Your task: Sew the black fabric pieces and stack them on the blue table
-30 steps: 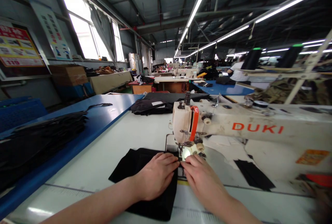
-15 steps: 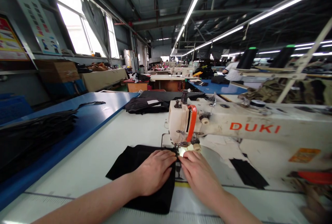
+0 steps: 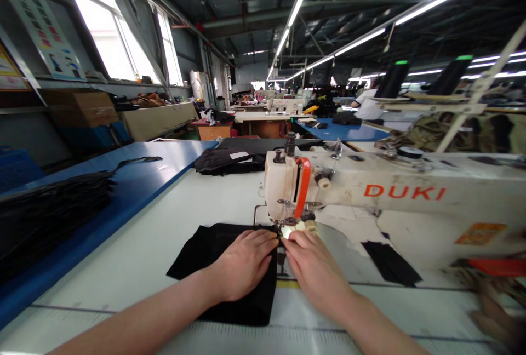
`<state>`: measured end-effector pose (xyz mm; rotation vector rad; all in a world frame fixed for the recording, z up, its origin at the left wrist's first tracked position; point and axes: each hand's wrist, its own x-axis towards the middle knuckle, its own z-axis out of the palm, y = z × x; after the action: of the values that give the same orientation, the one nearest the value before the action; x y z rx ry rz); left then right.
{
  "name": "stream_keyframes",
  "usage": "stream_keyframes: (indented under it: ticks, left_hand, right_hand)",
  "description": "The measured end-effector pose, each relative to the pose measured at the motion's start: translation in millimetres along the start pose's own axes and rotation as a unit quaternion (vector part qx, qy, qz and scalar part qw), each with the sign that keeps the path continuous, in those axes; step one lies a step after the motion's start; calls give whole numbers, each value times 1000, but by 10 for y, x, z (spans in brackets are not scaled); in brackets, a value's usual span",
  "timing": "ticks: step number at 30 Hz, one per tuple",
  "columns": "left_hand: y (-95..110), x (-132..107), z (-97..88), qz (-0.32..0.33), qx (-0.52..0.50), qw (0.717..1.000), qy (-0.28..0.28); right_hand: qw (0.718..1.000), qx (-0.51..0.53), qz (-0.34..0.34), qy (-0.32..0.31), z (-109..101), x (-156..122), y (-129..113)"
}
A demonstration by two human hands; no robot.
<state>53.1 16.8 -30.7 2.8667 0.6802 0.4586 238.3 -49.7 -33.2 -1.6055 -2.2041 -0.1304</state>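
Note:
A piece of black fabric (image 3: 197, 253) lies on the white machine table, its right edge running under the presser foot of the sewing machine (image 3: 283, 185). My left hand (image 3: 246, 262) rests on top of the fabric with fingers stretched out flat, their tips just left of the needle area. Close by on the right, my right hand (image 3: 310, 259) has its fingers pressed together at the fabric's edge, just in front of the presser foot. The needle tip and the exact pinch are too small to make out.
Folded black fabric with a white label (image 3: 230, 160) lies behind the machine head. A stack of black pieces (image 3: 53, 207) covers part of the blue table (image 3: 143, 188) at left. Small black strips (image 3: 390, 262) lie under the machine arm. Black thread cones (image 3: 392, 78) stand at back right.
The camera view has shifted slightly, so the scene sits a little higher and further left. Both hands and the fabric keep nearly the same place at the presser foot.

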Motion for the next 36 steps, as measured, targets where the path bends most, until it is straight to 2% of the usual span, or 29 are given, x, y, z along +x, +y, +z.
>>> stream_keyframes:
  ticks: [18, 36]
  left_hand:
    - [-1, -5, 8, 2, 0, 1000, 16]
    - [-141, 139, 22, -2, -5, 1000, 27]
  right_hand:
    - [1000, 14, -3, -8, -15, -54, -7]
    - [999, 39, 29, 13, -24, -93, 4]
